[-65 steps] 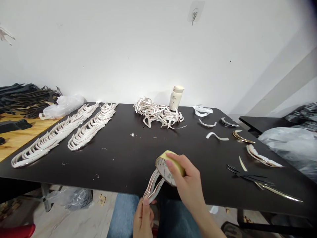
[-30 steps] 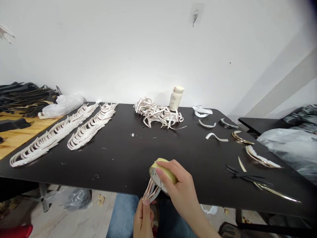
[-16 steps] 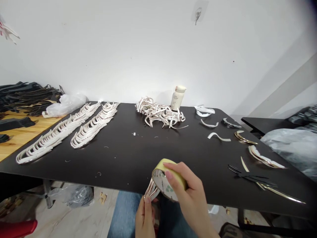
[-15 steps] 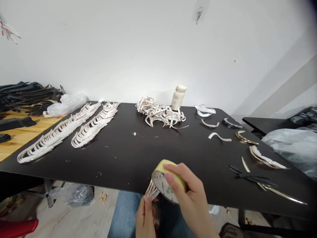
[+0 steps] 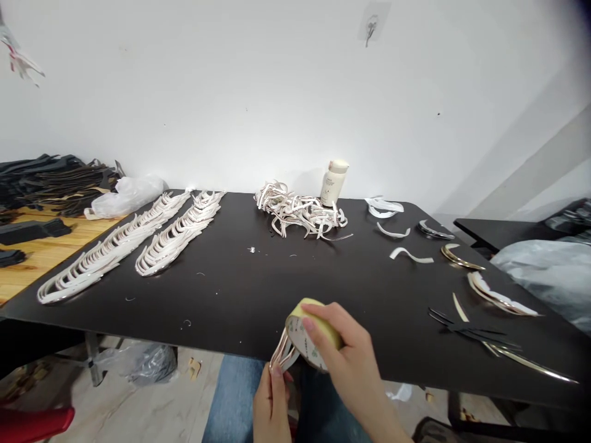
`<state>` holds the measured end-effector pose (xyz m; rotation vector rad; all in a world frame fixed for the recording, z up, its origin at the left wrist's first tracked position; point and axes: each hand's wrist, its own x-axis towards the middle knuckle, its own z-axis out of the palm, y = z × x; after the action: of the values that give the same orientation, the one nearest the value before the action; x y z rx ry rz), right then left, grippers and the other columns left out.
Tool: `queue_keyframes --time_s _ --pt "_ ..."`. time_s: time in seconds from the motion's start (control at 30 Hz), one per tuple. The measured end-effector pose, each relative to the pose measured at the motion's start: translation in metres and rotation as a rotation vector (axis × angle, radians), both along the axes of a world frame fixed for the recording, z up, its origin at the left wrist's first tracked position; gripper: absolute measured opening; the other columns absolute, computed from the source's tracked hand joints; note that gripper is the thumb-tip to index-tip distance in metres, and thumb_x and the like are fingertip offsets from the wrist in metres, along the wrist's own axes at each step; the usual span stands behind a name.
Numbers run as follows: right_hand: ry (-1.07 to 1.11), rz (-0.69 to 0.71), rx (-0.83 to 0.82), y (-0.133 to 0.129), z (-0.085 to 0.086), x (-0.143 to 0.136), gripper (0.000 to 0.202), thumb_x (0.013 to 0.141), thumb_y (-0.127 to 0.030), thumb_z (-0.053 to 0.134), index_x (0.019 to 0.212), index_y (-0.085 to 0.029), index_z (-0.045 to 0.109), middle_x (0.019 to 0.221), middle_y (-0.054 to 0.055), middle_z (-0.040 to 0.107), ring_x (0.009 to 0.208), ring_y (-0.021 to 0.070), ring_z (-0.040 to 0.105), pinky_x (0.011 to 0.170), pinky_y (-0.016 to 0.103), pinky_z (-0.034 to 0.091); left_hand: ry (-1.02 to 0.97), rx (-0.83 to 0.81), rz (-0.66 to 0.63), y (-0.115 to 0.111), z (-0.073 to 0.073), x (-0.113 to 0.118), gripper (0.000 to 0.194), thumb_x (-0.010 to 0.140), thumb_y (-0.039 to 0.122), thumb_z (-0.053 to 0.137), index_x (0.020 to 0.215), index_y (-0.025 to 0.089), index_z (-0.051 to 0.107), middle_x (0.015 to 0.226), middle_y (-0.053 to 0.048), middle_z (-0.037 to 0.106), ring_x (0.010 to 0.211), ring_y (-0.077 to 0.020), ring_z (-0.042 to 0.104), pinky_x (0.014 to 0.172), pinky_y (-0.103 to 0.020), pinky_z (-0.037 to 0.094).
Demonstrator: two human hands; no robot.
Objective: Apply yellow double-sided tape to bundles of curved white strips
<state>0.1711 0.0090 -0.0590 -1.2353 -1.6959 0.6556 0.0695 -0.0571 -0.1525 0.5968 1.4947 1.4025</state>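
Observation:
My right hand (image 5: pixel 344 357) grips a roll of yellow tape (image 5: pixel 311 332), thumb on its side and fingers over the top. Just below and left of the roll, my left hand (image 5: pixel 272 400) pinches a small bundle of white and rose-metallic strips (image 5: pixel 282 355) over my lap, at the table's front edge. The strips' upper ends reach up to the tape roll; whether tape is stuck to them I cannot tell. A tangled heap of similar strips (image 5: pixel 295 212) lies farther back on the black table (image 5: pixel 240 277).
Two long rows of curved strips (image 5: pixel 115 246) lie at the left. A cream bottle (image 5: pixel 334 183) stands by the wall. Gold and silver curved pieces (image 5: pixel 462 258) and thin black strips (image 5: pixel 471 332) lie at the right. Black strips (image 5: pixel 60 184) are piled on a wooden table at far left.
The tape roll and my right hand have shifted slightly, the roll turning a little. My left hand stays on the strips. The whole view has moved slightly.

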Motion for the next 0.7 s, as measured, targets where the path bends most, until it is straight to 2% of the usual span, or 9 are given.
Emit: queue_keyframes --time_s 0.1,0.17,0.3,0.37,0.5,0.6,0.7 --pt "-0.184 0.069 -0.027 -0.002 -0.007 -0.007 0.023 0.09 -0.038 0.054 0.1 -0.026 0.071 0.079 0.003 0.062 0.062 0.0151 0.061 0.057 0.024 0.048 0.005 0.006 0.02 0.001 -0.002 0.001 0.058 0.074 0.072 0.052 0.089 0.019 0.067 0.06 0.001 0.056 0.052 -0.0145 0.047 0.049 -0.025 0.039" --pt "-0.227 0.089 -0.039 -0.001 -0.006 -0.009 0.023 0.09 -0.038 0.053 0.101 -0.027 0.071 0.079 0.002 0.061 0.062 0.0151 0.061 0.058 0.025 0.048 0.003 -0.001 0.021 0.001 -0.002 0.003 0.058 0.075 0.073 0.05 0.089 0.019 0.068 0.061 0.001 0.054 0.053 -0.0149 0.046 0.048 -0.025 0.037" --pt "-0.044 0.023 -0.006 0.008 0.009 -0.002 0.022 0.09 -0.039 0.055 0.099 -0.027 0.07 0.084 0.002 0.064 0.074 0.0157 0.063 0.065 0.023 0.049 -0.032 0.005 0.035 0.002 -0.004 0.005 0.062 0.073 0.075 0.05 0.086 0.017 0.067 0.058 0.003 0.048 0.05 -0.0123 0.036 0.046 -0.024 0.029" --pt "0.003 -0.024 0.002 0.013 0.01 -0.001 0.022 0.09 -0.04 0.054 0.099 -0.026 0.069 0.087 0.002 0.064 0.076 0.0157 0.063 0.065 0.023 0.048 -0.053 0.019 0.035 0.002 -0.006 0.006 0.062 0.072 0.076 0.05 0.083 0.016 0.065 0.055 0.006 0.039 0.049 -0.0109 0.029 0.047 -0.024 0.023" --pt "-0.184 0.018 -0.069 0.017 -0.001 -0.007 0.024 0.09 -0.04 0.053 0.101 -0.027 0.07 0.086 0.003 0.065 0.072 0.017 0.065 0.065 0.026 0.049 -0.037 0.009 -0.006 0.002 -0.009 0.005 0.061 0.072 0.077 0.047 0.063 0.018 0.056 0.05 0.009 0.024 0.048 -0.0098 0.021 0.048 -0.025 0.014" --pt "-0.227 0.044 -0.091 0.018 -0.004 -0.007 0.023 0.09 -0.039 0.054 0.101 -0.028 0.071 0.086 0.002 0.065 0.073 0.0177 0.065 0.068 0.027 0.049 -0.038 0.007 -0.018 0.003 -0.01 0.005 0.062 0.071 0.079 0.046 0.06 0.019 0.053 0.05 0.009 0.024 0.047 -0.0097 0.02 0.048 -0.025 0.013" --pt "-0.063 -0.021 -0.03 0.022 0.003 0.0 0.022 0.089 -0.039 0.056 0.098 -0.026 0.071 0.089 0.002 0.067 0.081 0.0177 0.065 0.072 0.026 0.048 -0.022 -0.004 -0.004 0.003 -0.011 0.004 0.063 0.07 0.081 0.045 0.061 0.019 0.053 0.049 0.009 0.024 0.047 -0.0097 0.021 0.048 -0.025 0.014"
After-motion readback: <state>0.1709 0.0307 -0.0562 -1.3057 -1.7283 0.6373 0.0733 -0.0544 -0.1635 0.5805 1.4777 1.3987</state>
